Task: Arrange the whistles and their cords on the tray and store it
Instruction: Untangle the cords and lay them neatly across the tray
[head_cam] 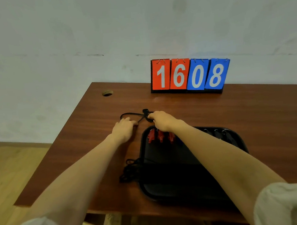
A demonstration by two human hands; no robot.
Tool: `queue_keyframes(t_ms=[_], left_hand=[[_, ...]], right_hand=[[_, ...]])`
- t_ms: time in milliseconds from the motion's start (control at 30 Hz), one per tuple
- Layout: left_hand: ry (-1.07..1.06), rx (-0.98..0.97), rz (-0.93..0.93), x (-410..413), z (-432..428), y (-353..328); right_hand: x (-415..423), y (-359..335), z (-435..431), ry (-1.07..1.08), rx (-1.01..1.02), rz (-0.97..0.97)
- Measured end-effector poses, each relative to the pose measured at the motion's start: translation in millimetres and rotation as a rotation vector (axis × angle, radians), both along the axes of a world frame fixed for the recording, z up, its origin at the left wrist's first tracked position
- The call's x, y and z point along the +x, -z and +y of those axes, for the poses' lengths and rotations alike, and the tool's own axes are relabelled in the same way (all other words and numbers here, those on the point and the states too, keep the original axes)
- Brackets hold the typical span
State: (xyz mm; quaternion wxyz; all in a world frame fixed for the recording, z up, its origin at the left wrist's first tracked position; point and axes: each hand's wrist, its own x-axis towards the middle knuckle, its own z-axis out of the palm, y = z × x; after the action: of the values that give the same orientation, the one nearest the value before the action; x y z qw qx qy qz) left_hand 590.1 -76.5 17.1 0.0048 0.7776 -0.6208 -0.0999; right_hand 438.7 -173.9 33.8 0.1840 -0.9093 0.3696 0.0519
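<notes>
Wood-grain table [232, 110], looped cord [145, 111] (black)

1. The left arm [75, 179] and the right arm [217, 156] both reach forward. They are bare from the pushed-up white sleeves [284, 204] to the wrists.
2. The left arm slants in to the right and the right arm slants in to the left, so the 2 grips sit near each other.
3. The left grip [123, 130] is palm down. Its curled fingertips pinch a black cord [132, 114].
4. The right grip [162, 120] is palm down too, knuckles up, with its fingers curled round the same cord.
</notes>
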Motion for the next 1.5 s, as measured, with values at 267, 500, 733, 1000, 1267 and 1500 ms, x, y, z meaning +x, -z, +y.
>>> queue_keyframes(t_ms=[267,500,733,1000,1267,1500], left_hand=[[-0.026,-0.112,0.137,24,-3,15],[-0.062,-0.406,0.273,0,8,-12],[-0.028,-0.544,0.320,-32,24,-82],[0.036,-0.700,0.211,-66,48,-167],[0.045,-0.711,0.016,-80,64,-199],[-0.071,-0.395,-0.127,-59,83,-160]], right_hand=[[9,14,-17,0.074,0.013,-0.008],[0,-25,10,0.016,-0.059,-0.287],[-19,-92,41,-0.081,-0.211,-0.387],[-68,-178,68,0.037,-0.463,-0.557],[-138,-226,78,0.291,-0.618,-0.689],[-204,-215,67,0.565,-0.549,-0.762]])
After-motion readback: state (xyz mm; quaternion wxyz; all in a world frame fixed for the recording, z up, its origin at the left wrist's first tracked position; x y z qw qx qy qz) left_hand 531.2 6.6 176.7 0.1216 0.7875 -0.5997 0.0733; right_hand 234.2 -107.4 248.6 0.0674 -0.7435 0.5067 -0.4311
